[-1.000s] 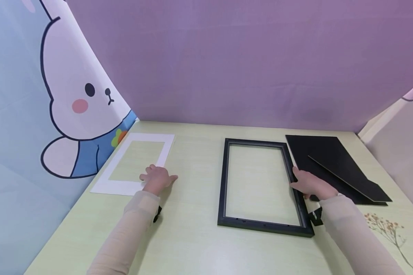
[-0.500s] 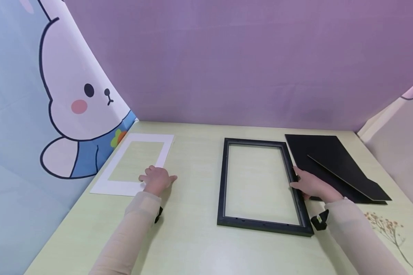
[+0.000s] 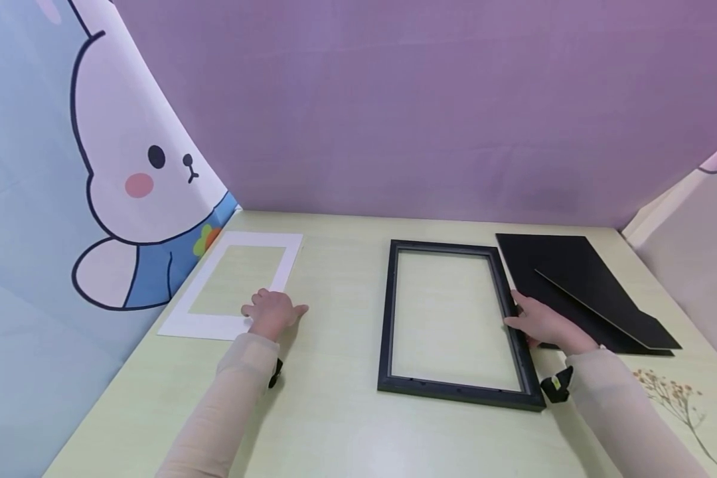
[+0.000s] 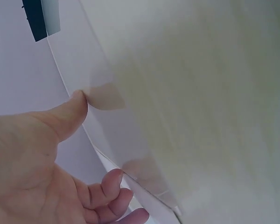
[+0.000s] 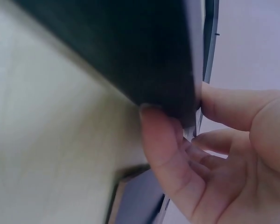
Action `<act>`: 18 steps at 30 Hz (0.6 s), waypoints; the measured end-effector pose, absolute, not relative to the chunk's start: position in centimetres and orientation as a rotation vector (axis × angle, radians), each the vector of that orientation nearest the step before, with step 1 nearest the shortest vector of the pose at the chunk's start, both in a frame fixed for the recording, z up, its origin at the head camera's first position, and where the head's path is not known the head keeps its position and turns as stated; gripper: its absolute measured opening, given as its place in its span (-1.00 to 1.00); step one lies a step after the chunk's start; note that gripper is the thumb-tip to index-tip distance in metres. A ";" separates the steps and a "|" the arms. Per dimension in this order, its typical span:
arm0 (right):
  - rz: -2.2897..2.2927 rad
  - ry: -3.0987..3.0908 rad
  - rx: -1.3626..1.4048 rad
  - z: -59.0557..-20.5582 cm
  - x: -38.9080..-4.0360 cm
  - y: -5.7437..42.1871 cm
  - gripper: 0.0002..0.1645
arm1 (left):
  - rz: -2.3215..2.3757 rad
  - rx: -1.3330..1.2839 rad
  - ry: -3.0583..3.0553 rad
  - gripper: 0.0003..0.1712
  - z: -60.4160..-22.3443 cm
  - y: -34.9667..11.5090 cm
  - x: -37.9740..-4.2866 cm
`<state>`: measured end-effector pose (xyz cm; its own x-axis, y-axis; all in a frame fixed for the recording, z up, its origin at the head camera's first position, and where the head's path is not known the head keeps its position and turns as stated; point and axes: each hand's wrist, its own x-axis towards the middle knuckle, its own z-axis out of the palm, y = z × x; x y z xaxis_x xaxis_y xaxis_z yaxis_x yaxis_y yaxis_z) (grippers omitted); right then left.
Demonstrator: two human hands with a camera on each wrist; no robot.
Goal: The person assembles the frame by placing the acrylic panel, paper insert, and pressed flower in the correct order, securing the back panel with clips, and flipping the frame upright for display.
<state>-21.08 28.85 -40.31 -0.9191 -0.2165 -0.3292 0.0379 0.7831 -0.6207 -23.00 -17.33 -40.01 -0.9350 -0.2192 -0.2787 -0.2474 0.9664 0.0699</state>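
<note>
My left hand [image 3: 271, 313] reaches to a white rectangular mat [image 3: 206, 326] with a cut-out window, lying on the table's left side. Its fingers lie at the mat's lower right border, while the thumb [image 4: 73, 109] stretches out to the side against the table. Nothing is seen gripped there. My right hand [image 3: 550, 325] holds the right side of a black picture frame [image 3: 388, 318] without glass or back visible. In the right wrist view, a finger [image 5: 161, 140] reaches beneath the dark frame [image 5: 126, 51], and the thumb lies against its other face.
A black backing board [image 3: 540, 255] with a raised easel leg [image 3: 609, 309] lies right of the frame. A dried flower sprig [image 3: 672, 395] rests near the right front. A purple backdrop [image 3: 394, 119] and a cartoon-printed cloth [image 3: 30, 232] bound the table [image 3: 334, 425].
My right wrist has turned slightly and shifted a little to the right since the first frame. The left hand, the mat and the frame stay practically where they were.
</note>
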 end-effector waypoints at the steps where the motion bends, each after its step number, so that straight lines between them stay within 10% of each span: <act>1: -0.908 2.590 -0.135 -40.3 -21.1 28.8 -0.11 | 0.159 -0.348 2.842 -0.14 -40.0 -17.4 -23.0; 18: -0.892 2.603 -0.162 -40.2 -20.9 28.7 -0.11 | 0.263 -0.334 2.818 -0.22 -40.7 -17.7 -23.5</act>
<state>-20.87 28.71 -40.16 -0.9199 -0.2288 -0.3185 0.0147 0.7914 -0.6111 -23.45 -17.71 -40.69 -0.9308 -0.2001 -0.3059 -0.2532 0.9565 0.1449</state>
